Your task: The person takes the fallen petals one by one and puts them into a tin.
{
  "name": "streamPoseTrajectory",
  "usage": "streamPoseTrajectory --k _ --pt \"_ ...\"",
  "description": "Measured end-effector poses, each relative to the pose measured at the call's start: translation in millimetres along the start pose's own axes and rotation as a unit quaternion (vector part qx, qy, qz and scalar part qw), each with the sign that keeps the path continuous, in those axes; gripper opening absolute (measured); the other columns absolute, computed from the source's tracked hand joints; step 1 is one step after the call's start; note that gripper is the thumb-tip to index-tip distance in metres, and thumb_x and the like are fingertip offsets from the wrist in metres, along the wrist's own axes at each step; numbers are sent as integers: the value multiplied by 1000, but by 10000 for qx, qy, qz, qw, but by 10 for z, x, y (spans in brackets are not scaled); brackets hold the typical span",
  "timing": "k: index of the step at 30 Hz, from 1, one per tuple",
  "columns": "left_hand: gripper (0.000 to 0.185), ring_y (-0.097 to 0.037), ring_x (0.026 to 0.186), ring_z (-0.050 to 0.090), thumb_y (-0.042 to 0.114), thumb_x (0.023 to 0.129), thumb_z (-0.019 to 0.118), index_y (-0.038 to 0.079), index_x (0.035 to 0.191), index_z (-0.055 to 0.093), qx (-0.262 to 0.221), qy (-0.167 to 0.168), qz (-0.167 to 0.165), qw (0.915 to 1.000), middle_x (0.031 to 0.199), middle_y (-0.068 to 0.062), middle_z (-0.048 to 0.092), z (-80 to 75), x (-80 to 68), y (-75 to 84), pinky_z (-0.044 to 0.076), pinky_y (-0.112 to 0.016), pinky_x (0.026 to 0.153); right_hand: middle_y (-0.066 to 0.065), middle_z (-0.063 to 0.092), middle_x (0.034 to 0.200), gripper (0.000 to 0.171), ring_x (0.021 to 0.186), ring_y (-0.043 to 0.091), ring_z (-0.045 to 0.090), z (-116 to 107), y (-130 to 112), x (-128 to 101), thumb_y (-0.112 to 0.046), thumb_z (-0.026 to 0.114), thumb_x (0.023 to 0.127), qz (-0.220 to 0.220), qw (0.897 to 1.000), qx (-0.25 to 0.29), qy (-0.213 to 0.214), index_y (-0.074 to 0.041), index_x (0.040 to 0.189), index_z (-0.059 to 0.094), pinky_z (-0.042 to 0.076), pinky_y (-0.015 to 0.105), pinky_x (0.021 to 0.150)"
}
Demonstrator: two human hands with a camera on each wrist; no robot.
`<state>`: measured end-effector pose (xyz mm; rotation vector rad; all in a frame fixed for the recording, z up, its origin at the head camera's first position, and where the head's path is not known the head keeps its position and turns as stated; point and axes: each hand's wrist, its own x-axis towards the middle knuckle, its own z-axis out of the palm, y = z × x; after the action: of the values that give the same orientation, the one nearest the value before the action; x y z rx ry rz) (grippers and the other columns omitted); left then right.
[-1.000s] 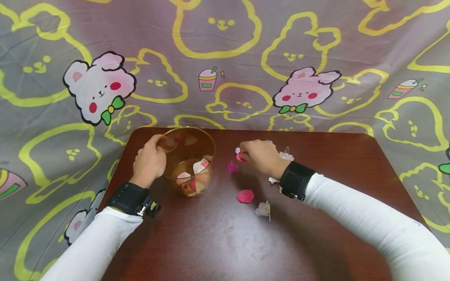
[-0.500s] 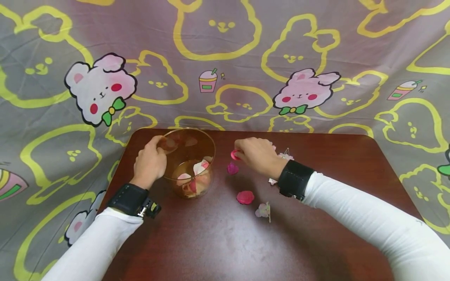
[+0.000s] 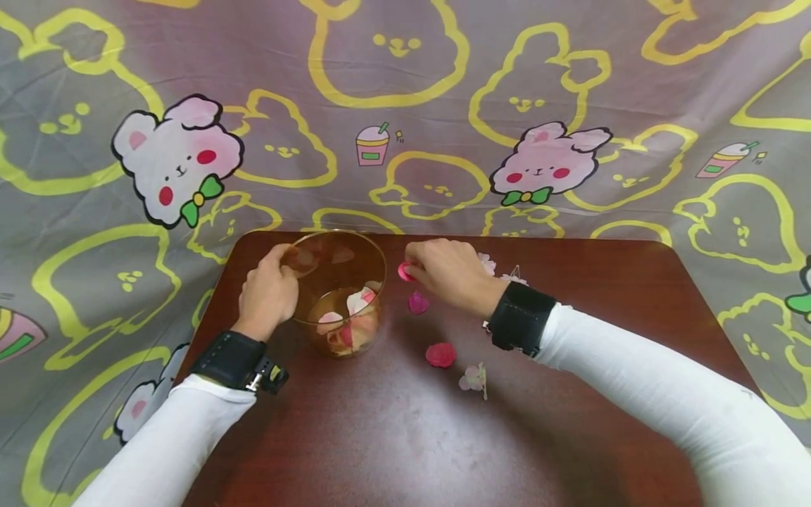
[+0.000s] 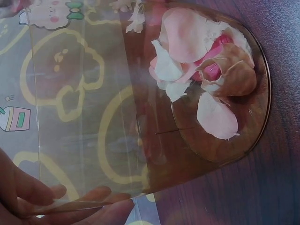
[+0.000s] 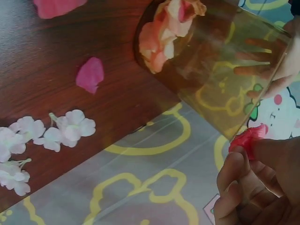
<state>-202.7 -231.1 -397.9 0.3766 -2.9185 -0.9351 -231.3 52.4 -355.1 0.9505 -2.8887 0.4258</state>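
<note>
The right hand (image 3: pixel 451 273) has lifted off the table and slid left since a second ago, carrying its red petal (image 3: pixel 405 272) up beside the rim of the cup (image 3: pixel 338 292); the left hand (image 3: pixel 269 292) hasn't budged. Now the petal hangs in the middle of the head view, just right of the cup's upper edge and clear of the wood below. In the right wrist view it shows at lower right, a crumpled red petal (image 5: pixel 248 136) pinched between thumb and fingertips (image 5: pixel 234 161), the other fingers curled in behind. A tight little pinch, which looks sensible for something so light and floppy.

Over on the left of the head view, the left hand holds the cup by its wall near the rim, thumb on the near side and fingers wrapped round the far side (you can see them through the clear amber plastic from the right wrist camera). That grip seems to be there to steady it. The left wrist view shows pale pink and white petals (image 4: pixel 197 51) heaped in the bottom.

On the brown table (image 3: pixel 570 422), more lie loose: a magenta petal (image 3: pixel 418 303) just below the right hand, a red one (image 3: pixel 440 354) nearer the camera, and a pale blossom (image 3: pixel 474 379) beside it.
</note>
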Motion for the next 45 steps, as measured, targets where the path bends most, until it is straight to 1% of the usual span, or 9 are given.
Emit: streamPoseTrajectory --k 8,13,17,22,25,29,33,38,45 --pt "47 -48 95 65 22 106 27 20 150 43 22 -21 -14 10000 131 -26 63 -12 1 -3 44 -48 63 -4 56 70 17 65 13 53 -55 -133 77 -30 67 98 -116 9995 178 221 -17 87 67 37 29 56" --pt "46 -48 95 65 21 106 27 20 150 44 25 -6 5 10000 132 -26 62 -20 12 -3 44 -48 64 -5 58 71 16 66 13 54 -53 -203 123 -29 66 98 -201 9991 268 263 -17 88 68 38 29 57" --pt "46 -51 99 64 22 106 27 20 148 45 37 28 34 10000 133 -26 61 -23 17 -6 45 -52 67 -5 60 73 15 68 12 57 -23 -259 157 -30 66 98 -266 9991 266 193 -18 90 68 41 30 58" --pt "46 -50 98 64 22 106 27 21 148 45 59 39 35 10000 132 -26 62 -7 23 -19 44 -52 66 -5 60 75 16 70 12 57 19 -328 200 -32 66 98 -316 9992 210 108 -18 90 66 41 29 59" --pt "46 -50 98 64 22 105 27 21 148 46 62 44 39 10000 132 -26 62 7 26 -20 44 -52 65 -6 61 76 14 70 11 57 49 -358 225 -31 66 98 -316 9993 182 37 -18 91 66 41 30 59" --pt "46 -52 101 64 22 105 28 22 147 46 31 67 39 10000 133 -25 62 21 29 -19 45 -54 67 -7 64 79 12 72 11 59 102 -391 256 -29 65 99 -273 9996 60 -90 -19 93 66 44 33 60" --pt "45 -52 104 64 22 105 29 22 147 46 12 71 14 10000 134 -25 62 25 22 -15 46 -55 68 -6 64 80 12 73 13 59 163 -419 278 -30 65 98 -273 9993 42 -236 -19 94 67 44 32 61" --pt "45 -49 98 65 21 106 29 20 148 46 -37 34 15 10000 132 -25 63 23 10 -8 44 -50 64 -6 62 79 13 73 13 58 224 -456 288 -30 65 99 -285 9990 -7 -347 -18 94 67 42 31 61" --pt "45 -46 91 65 21 106 30 19 148 46 -54 18 34 10000 132 -25 63 23 10 -16 42 -45 61 -6 61 77 15 72 14 58 267 -493 299 -31 63 99 -214 9987 -155 -428 -19 90 65 46 35 62"
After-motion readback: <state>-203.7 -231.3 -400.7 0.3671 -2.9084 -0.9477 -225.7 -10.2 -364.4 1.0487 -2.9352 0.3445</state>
